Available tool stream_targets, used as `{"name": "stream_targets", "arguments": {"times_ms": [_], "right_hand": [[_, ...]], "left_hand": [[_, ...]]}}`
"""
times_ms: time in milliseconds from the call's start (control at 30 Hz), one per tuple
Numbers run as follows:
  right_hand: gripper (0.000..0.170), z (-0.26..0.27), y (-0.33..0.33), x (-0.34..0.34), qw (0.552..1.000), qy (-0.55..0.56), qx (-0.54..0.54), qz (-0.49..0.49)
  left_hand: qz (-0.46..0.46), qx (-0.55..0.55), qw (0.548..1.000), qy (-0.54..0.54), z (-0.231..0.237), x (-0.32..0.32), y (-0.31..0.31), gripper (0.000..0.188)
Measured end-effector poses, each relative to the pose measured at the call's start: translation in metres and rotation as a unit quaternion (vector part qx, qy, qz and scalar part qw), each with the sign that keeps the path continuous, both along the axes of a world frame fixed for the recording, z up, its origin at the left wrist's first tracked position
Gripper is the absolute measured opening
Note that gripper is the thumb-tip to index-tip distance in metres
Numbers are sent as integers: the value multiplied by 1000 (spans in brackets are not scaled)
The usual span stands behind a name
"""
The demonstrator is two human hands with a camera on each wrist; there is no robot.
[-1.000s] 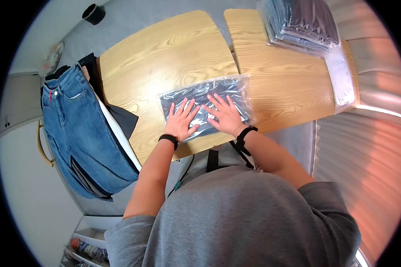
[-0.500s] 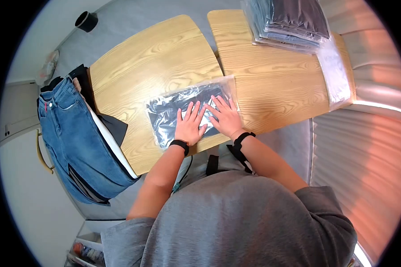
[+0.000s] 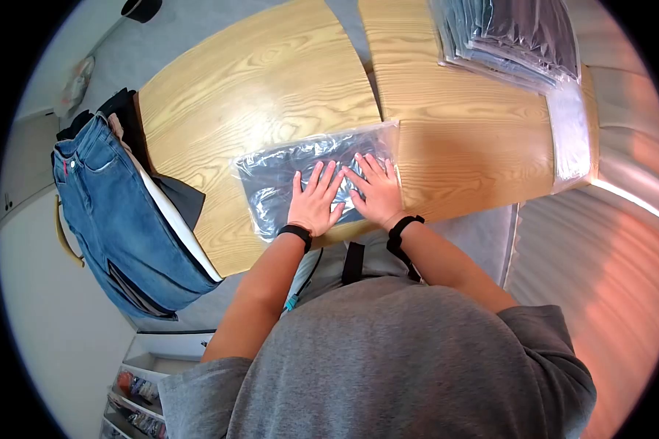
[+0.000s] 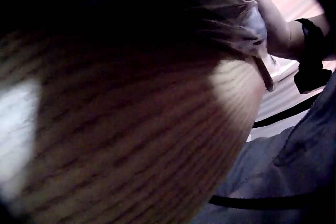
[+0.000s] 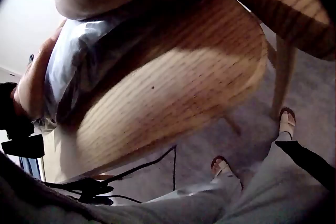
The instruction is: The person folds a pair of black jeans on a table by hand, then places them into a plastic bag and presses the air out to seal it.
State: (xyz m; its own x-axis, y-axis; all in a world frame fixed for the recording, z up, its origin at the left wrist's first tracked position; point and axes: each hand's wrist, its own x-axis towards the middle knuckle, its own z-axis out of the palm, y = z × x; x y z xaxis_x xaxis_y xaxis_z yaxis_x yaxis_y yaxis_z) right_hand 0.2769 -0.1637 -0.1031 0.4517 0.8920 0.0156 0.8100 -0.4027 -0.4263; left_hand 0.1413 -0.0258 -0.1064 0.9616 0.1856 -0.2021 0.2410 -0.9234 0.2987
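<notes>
A clear plastic bag (image 3: 252, 172) with a folded dark garment inside lies flat near the front edge of the wooden table. Both palms face down on it, fingers straight and spread. My left hand (image 3: 315, 203) rests over the middle of the bag's lower half. Close beside it, my right hand (image 3: 378, 193) lies toward the bag's right end, its thumb side facing the left hand. In the right wrist view, the crinkled bag (image 5: 79, 50) shows under the hand at the table edge. The left wrist view is mostly dark, with a bit of plastic (image 4: 247, 29) at the top.
Bagged folded clothes (image 3: 516, 40) are stacked at the far right of the table (image 3: 271, 80), by a flat plastic packet (image 3: 570, 135). Blue jeans (image 3: 113, 205) and other garments hang over the left side. A gap (image 3: 373, 84) splits the two table sections. A dark bin (image 3: 140, 9) stands beyond.
My left hand has slid right across the bag, closer to the right hand. The right hand has shifted slightly toward the bag's right end. The head view has also moved a little.
</notes>
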Motion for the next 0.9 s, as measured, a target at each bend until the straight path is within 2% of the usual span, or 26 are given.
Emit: {"name": "stream_targets", "arguments": {"times_ms": [367, 467, 500, 567, 600, 700, 733, 767, 833, 900], "right_hand": [[45, 2, -4, -6, 999, -38, 29, -5], [43, 9, -5, -6, 999, -33, 27, 5], [43, 14, -8, -7, 999, -38, 31, 8], [43, 26, -21, -10, 998, -12, 62, 13], [44, 38, -29, -13, 999, 6, 46, 16], [48, 39, -57, -26, 999, -7, 17, 33], [56, 32, -65, -30, 999, -14, 3, 31], [56, 28, -68, -33, 999, -14, 5, 32], [64, 19, -73, -37, 999, -36, -27, -3], [67, 14, -69, -37, 1000, -11, -14, -17]], "left_hand": [[2, 29, 999, -44, -1, -2, -4, 66], [7, -17, 995, -95, 4, -5, -1, 64], [10, -13, 995, -100, 10, -10, 2, 64], [48, -120, 978, -162, 27, -31, 8, 62], [57, -112, 979, -162, 37, -45, 9, 61], [72, -69, 982, -159, 27, -102, 11, 62], [85, -27, 986, -142, 22, -118, 11, 61], [97, 14, 988, -124, 20, -128, 11, 61], [113, 15, 989, -95, 11, -137, 13, 61], [114, -33, 982, -143, 3, -136, 17, 63]]}}
